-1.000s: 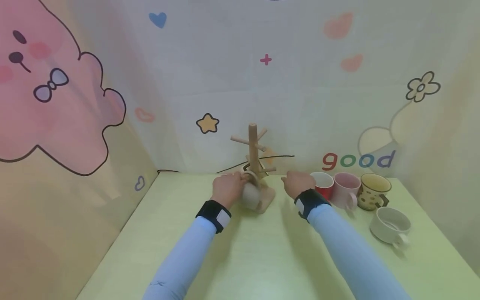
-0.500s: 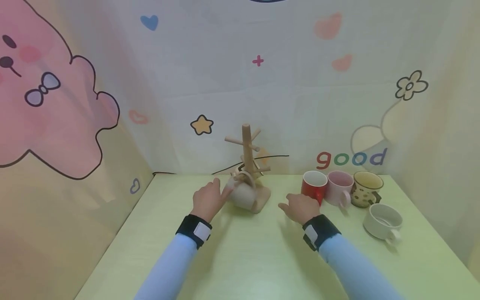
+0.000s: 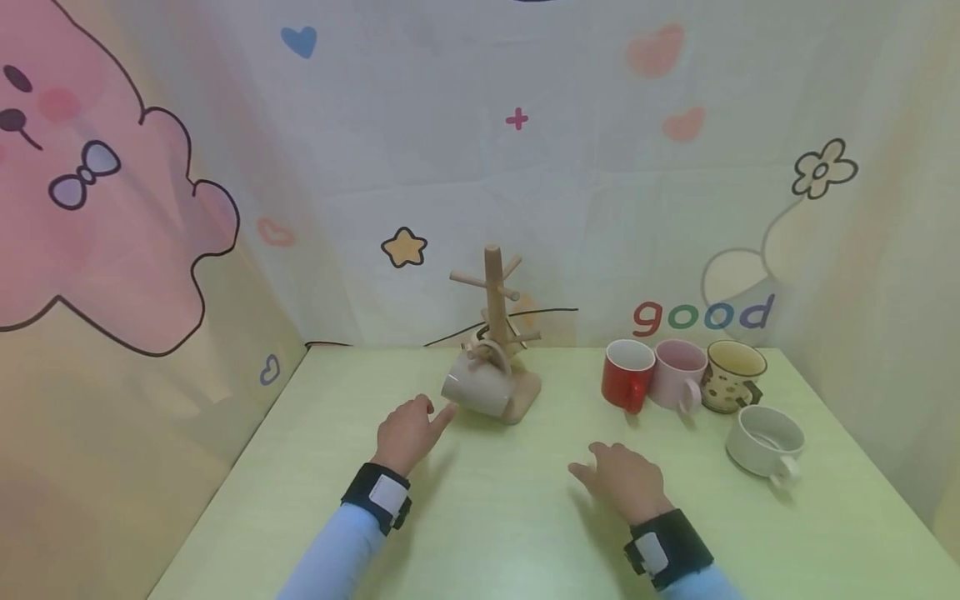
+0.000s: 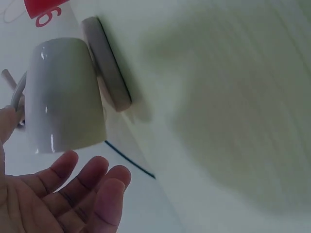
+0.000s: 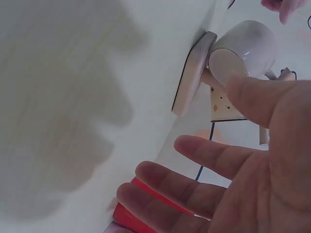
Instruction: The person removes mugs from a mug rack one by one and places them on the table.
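A wooden mug tree stands at the back of the table. From one of its lower pegs a light grey mug hangs by its handle, tilted above the table. My left hand is just in front and left of this mug, apart from it, fingers loosely bent and holding nothing. In the left wrist view the hanging mug sits above the fingertips. Lower right of the tree, my right hand hovers over the table with relaxed, spread fingers. A cream spotted mug shows behind the grey one in the right wrist view.
On the right, a red mug, a pink mug and a cream brown-spotted mug stand in a row. A wide white cup stands before them. A printed cloth hangs behind the table.
My left hand has let go of the grey mug and drawn back to the left and nearer. The mug now hangs on the peg. My right hand has also moved back from near the red mug.
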Available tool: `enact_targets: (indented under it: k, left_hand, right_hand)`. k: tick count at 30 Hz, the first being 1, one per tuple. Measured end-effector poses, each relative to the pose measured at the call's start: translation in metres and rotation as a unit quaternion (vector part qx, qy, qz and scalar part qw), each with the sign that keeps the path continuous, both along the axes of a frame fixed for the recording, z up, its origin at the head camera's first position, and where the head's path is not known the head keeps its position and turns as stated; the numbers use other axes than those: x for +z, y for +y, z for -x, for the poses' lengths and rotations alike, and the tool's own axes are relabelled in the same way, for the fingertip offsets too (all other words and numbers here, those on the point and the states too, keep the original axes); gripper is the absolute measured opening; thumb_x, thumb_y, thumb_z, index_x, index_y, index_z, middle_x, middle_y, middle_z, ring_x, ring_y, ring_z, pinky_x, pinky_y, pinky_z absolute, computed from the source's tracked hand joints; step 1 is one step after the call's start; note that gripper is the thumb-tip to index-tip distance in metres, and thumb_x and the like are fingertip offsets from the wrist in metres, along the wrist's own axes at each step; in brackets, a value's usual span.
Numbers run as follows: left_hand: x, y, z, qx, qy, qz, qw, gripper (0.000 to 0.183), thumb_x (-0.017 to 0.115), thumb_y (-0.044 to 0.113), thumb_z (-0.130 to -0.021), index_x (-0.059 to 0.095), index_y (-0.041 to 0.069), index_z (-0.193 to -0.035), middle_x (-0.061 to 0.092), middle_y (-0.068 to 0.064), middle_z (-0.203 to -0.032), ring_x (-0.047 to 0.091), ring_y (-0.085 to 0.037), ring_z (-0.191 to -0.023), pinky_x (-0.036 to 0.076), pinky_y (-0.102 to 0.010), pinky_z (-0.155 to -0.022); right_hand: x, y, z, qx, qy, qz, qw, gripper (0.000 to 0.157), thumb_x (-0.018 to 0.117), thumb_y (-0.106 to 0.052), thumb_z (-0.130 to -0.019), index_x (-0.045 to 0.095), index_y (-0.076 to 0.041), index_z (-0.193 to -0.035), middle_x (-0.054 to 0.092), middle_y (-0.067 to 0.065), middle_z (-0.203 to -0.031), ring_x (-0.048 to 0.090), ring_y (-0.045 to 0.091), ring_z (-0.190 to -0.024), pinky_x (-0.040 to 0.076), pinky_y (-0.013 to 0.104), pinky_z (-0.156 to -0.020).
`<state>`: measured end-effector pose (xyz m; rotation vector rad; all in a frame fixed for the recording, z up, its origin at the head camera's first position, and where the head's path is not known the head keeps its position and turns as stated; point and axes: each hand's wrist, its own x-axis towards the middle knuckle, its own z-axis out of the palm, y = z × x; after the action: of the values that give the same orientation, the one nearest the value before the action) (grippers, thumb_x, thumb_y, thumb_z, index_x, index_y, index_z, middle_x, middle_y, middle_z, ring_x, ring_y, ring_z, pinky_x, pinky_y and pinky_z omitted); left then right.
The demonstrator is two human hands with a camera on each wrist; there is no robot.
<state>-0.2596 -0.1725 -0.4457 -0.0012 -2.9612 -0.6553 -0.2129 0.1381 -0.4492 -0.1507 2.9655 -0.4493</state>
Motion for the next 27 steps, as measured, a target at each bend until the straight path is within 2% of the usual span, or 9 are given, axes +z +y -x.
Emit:
enact_targets:
  k: [3,7,10,14,17,19,21,24,27]
  left_hand:
    - [-0.008,0.005,0.003,0.0,-0.021,-0.025,0.9995,0.069,0.053,0.06,-0.095,0.063,-0.004,-0.12,0.067,-0.02,-0.107,0.066,-0.034,-0.092,0.054,-0.047,-0.072]
    - [-0.02,0.01,0.009,0.003,-0.047,-0.08,0.9957,0.086,0.052,0.065,-0.093,0.052,-0.011,-0.134,0.057,-0.029,-0.129,0.057,-0.043,-0.117,0.048,-0.054,-0.093]
    - [-0.024,0.012,0.015,0.012,-0.059,-0.142,0.9881,0.096,0.053,0.067,-0.092,0.042,-0.015,-0.139,0.047,-0.034,-0.138,0.048,-0.047,-0.128,0.041,-0.055,-0.103]
    - [-0.027,0.015,0.021,0.024,-0.068,-0.207,0.9756,0.102,0.054,0.067,-0.091,0.032,-0.019,-0.143,0.037,-0.039,-0.144,0.04,-0.049,-0.134,0.035,-0.056,-0.108]
    - [-0.029,0.018,0.027,0.033,-0.077,-0.236,0.9682,0.108,0.054,0.069,-0.089,0.025,-0.019,-0.145,0.034,-0.04,-0.145,0.052,-0.047,-0.122,0.038,-0.054,-0.106]
    - [-0.029,0.021,0.031,0.038,-0.086,-0.258,0.9616,0.111,0.054,0.071,-0.088,0.022,-0.018,-0.146,0.033,-0.041,-0.145,0.062,-0.043,-0.106,0.043,-0.052,-0.1]
    - [-0.03,0.025,0.034,0.046,-0.095,-0.279,0.9544,0.113,0.055,0.073,-0.086,0.021,-0.017,-0.146,0.037,-0.04,-0.143,0.066,-0.036,-0.087,0.049,-0.049,-0.092]
    - [-0.029,0.03,0.038,0.057,-0.106,-0.309,0.9435,0.11,0.056,0.073,-0.085,0.026,-0.016,-0.142,0.051,-0.035,-0.127,0.065,-0.029,-0.074,0.05,-0.041,-0.078]
    - [-0.029,0.033,0.04,0.066,-0.116,-0.324,0.9367,0.105,0.055,0.074,-0.086,0.031,-0.015,-0.137,0.058,-0.023,-0.103,0.064,-0.027,-0.072,0.048,-0.035,-0.071]
  right_hand:
    - [-0.006,0.002,-0.007,-0.009,-0.001,-0.011,1.0,0.052,0.065,-0.042,-0.093,0.064,0.0,-0.123,0.066,0.022,-0.108,0.063,0.042,-0.097,0.052,0.061,-0.079]
    - [-0.011,0.003,-0.013,-0.019,-0.008,-0.033,0.999,0.051,0.068,-0.042,-0.091,0.066,0.001,-0.12,0.066,0.021,-0.099,0.063,0.038,-0.087,0.053,0.059,-0.075]
    - [-0.012,0.001,-0.014,-0.023,-0.014,-0.04,0.999,0.05,0.069,-0.042,-0.091,0.066,0.001,-0.117,0.065,0.019,-0.094,0.063,0.036,-0.082,0.054,0.057,-0.072]
    - [-0.012,0.0,-0.015,-0.023,-0.024,-0.037,0.999,0.05,0.07,-0.042,-0.09,0.067,0.0,-0.116,0.065,0.017,-0.092,0.063,0.034,-0.081,0.054,0.056,-0.072]
    - [-0.013,0.0,-0.014,-0.023,-0.027,-0.035,0.999,0.051,0.07,-0.043,-0.09,0.066,0.0,-0.118,0.065,0.017,-0.093,0.063,0.034,-0.082,0.054,0.056,-0.073]
    - [-0.014,-0.001,-0.014,-0.023,-0.027,-0.037,0.999,0.052,0.07,-0.043,-0.09,0.066,0.0,-0.119,0.065,0.018,-0.094,0.064,0.035,-0.082,0.054,0.057,-0.073]
    - [-0.015,-0.001,-0.013,-0.023,-0.028,-0.037,0.999,0.052,0.069,-0.044,-0.09,0.066,0.0,-0.119,0.066,0.018,-0.095,0.064,0.035,-0.083,0.054,0.057,-0.074]
    - [-0.016,-0.002,-0.013,-0.022,-0.027,-0.035,0.999,0.053,0.07,-0.044,-0.09,0.066,0.0,-0.119,0.066,0.018,-0.096,0.064,0.034,-0.083,0.054,0.057,-0.074]
    - [-0.016,-0.003,-0.015,-0.024,-0.021,-0.033,0.999,0.052,0.07,-0.044,-0.09,0.066,-0.001,-0.118,0.066,0.017,-0.095,0.063,0.034,-0.081,0.055,0.056,-0.074]
